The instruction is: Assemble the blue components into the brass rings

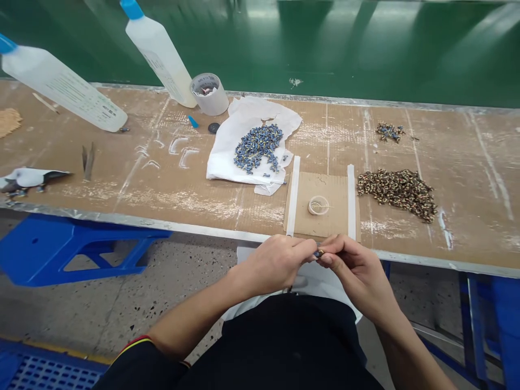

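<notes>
My left hand (273,264) and my right hand (359,273) meet just in front of the table edge, fingertips pinched together. Between them is a tiny blue-and-gold part (319,253), mostly covered by the fingers. Just beyond my hands, a small round clear cup (318,205) with thin sticks in it stands on a cardboard pad (335,187). A heap of small blue parts (259,147) lies on white paper (221,162) to the left. On the right is a pile of small dark-and-gold parts (398,190).
Behind that pile sits a smaller cluster of blue-and-gold pieces (389,131). Two white bottles with blue caps (161,57) and a tape roll (210,95) stand at the back left. Tweezers-like metal pieces (88,161) lie on the left. A blue stool (73,246) is below the table.
</notes>
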A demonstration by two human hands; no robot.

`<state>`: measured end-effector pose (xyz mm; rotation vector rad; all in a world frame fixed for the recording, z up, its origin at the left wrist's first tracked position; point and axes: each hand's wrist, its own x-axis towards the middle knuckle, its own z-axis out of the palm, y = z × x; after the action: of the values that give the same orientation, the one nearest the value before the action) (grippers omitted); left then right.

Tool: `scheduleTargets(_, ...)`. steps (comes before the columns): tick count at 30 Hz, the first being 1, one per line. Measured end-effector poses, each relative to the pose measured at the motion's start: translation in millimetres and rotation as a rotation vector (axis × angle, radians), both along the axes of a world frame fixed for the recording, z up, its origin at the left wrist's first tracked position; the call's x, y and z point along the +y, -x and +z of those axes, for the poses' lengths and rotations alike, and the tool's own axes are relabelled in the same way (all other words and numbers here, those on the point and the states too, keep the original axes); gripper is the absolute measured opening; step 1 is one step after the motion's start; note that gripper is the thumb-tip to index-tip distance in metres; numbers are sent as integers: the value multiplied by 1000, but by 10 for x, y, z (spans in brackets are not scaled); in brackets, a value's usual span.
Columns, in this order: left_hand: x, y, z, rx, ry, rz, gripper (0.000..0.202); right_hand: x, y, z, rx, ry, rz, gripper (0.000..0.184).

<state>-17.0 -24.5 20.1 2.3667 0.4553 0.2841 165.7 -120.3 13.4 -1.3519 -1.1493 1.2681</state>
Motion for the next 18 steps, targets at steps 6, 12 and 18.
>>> scheduleTargets(6, -6, -26, 90, -44, 66, 50, 21, -32, 76, 24, 60, -59, -158, 2)
scheduleTargets(12, -31, -49, 47, -154, 100, 50, 23, -110, 125, 1, 73, -2, -191, 4)
scheduleTargets(18, -123, -17, -33, -74, -128, 70, 27, -151, 114, -16, 61, 4, -94, 12)
